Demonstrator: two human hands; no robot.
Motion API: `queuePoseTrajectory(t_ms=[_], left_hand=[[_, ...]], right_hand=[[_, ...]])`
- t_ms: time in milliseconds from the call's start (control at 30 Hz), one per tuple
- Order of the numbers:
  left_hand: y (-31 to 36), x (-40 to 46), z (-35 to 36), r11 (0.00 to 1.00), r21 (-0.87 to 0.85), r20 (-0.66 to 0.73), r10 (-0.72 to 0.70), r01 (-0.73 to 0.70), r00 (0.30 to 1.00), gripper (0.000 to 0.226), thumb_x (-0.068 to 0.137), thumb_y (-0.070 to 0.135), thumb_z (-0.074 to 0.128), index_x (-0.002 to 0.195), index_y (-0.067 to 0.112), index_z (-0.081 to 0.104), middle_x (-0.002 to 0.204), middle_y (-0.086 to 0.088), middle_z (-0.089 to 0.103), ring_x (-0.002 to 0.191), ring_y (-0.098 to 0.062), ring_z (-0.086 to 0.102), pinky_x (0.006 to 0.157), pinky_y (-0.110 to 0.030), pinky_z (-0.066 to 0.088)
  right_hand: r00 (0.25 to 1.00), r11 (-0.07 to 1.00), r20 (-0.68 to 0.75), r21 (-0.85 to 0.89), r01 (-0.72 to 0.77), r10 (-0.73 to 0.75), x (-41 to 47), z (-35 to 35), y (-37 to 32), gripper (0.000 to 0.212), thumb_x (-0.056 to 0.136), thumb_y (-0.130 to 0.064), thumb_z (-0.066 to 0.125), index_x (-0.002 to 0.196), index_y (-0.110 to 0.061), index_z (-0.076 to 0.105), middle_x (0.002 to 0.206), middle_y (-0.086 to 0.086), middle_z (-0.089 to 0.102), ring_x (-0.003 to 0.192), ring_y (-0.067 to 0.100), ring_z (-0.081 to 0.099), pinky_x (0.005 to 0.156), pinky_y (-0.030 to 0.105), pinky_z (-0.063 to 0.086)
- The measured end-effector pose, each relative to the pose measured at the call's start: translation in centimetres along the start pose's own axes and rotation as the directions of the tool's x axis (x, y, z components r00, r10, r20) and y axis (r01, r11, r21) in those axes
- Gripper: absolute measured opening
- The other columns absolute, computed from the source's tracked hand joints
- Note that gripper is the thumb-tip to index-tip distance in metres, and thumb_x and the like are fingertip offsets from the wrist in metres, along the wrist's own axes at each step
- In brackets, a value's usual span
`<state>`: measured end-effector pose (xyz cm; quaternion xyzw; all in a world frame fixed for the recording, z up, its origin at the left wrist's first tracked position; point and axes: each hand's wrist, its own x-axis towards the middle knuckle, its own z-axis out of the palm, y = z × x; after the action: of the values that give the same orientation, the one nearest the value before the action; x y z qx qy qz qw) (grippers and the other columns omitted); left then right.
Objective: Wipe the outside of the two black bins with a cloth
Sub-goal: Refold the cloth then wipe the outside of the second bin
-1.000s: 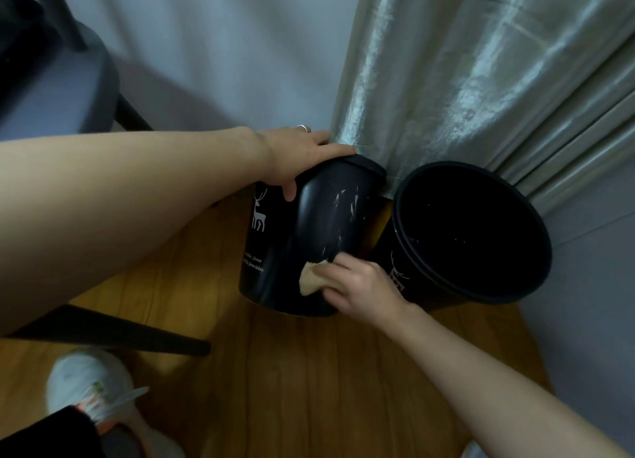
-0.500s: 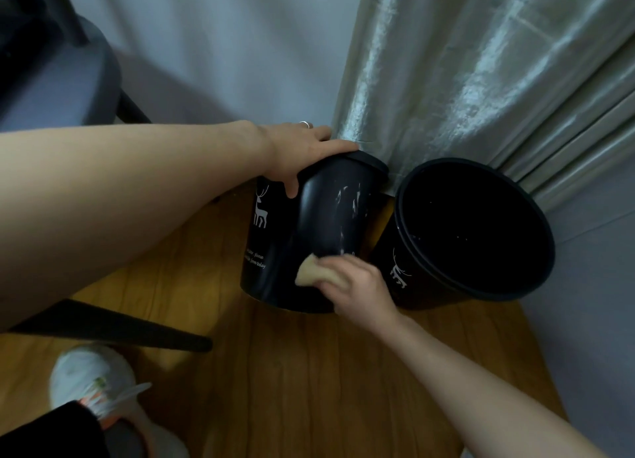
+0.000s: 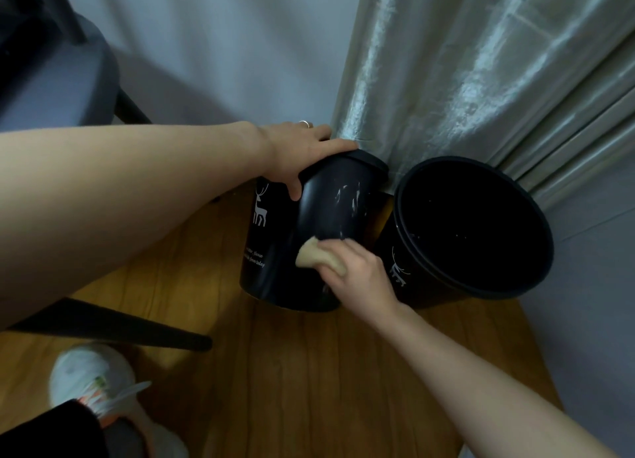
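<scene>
Two black bins with white deer prints stand on the wooden floor by the curtain. The left bin is tilted, and white smears show on its side. My left hand grips its rim, thumb on the outside wall. My right hand presses a beige cloth against the lower side of this bin, fingers curled over the cloth. The right bin stands upright with its dark mouth open toward me, touching or nearly touching the left one.
A shiny grey-green curtain hangs right behind the bins. A grey chair seat and its black leg are at the left. My white shoe is at the bottom left. A white wall is behind.
My right hand with the cloth has slid a little up and around the left bin's side. My left hand keeps its grip on the rim.
</scene>
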<state>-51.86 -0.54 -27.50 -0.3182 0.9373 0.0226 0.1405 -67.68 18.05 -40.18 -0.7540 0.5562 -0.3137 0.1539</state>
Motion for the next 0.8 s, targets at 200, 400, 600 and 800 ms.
queuePoseTrajectory(t_ms=[200, 400, 600, 800], left_hand=[[-0.1, -0.1, 0.0, 0.999, -0.041, 0.002, 0.002, -0.002, 1.000, 0.123, 0.067, 0.041, 0.085, 0.152, 0.039, -0.004, 0.129, -0.007, 0.038, 0.110, -0.030, 0.046, 0.096, -0.046, 0.043], [0.2, 0.0, 0.0, 0.999, -0.048, -0.016, 0.020, -0.020, 1.000, 0.119, 0.069, 0.041, 0.084, 0.153, 0.038, 0.000, 0.128, -0.008, 0.039, 0.110, -0.032, 0.046, 0.096, -0.045, 0.042], [0.6, 0.1, -0.1, 0.998, -0.051, -0.028, 0.026, -0.028, 0.999, 0.117, 0.069, 0.043, 0.084, 0.153, 0.035, 0.003, 0.129, -0.009, 0.040, 0.112, -0.033, 0.047, 0.095, -0.043, 0.040], [0.8, 0.1, 0.0, 0.997, -0.079, -0.052, 0.014, -0.018, 0.999, 0.112, 0.072, 0.046, 0.081, 0.153, 0.035, 0.005, 0.129, -0.008, 0.041, 0.113, -0.033, 0.047, 0.096, -0.044, 0.041]], right_hand=[[0.964, 0.969, 0.182, -0.119, 0.219, -0.195, -3.1, 0.3, 0.2, 0.034, 0.089, -0.027, 0.059, 0.121, -0.017, 0.056, 0.105, 0.002, 0.059, 0.084, 0.015, 0.063, 0.065, 0.032, 0.059], [0.969, 0.974, 0.163, -0.096, 0.205, -0.187, -1.1, -0.1, -0.6, 0.032, 0.088, -0.030, 0.058, 0.118, -0.020, 0.057, 0.099, 0.002, 0.062, 0.078, 0.021, 0.065, 0.060, 0.040, 0.058], [0.845, 0.885, -0.268, 0.201, -0.420, 0.462, 4.8, -4.4, -2.6, 0.024, 0.092, -0.029, 0.062, 0.106, -0.021, 0.045, 0.094, -0.002, 0.061, 0.086, 0.022, 0.059, 0.069, 0.032, 0.040], [0.656, 0.658, -0.199, 0.471, -0.587, 0.728, 7.1, -5.2, -2.9, 0.019, 0.095, -0.023, 0.049, 0.111, -0.022, 0.039, 0.102, -0.001, 0.053, 0.088, 0.016, 0.053, 0.073, 0.030, 0.036]])
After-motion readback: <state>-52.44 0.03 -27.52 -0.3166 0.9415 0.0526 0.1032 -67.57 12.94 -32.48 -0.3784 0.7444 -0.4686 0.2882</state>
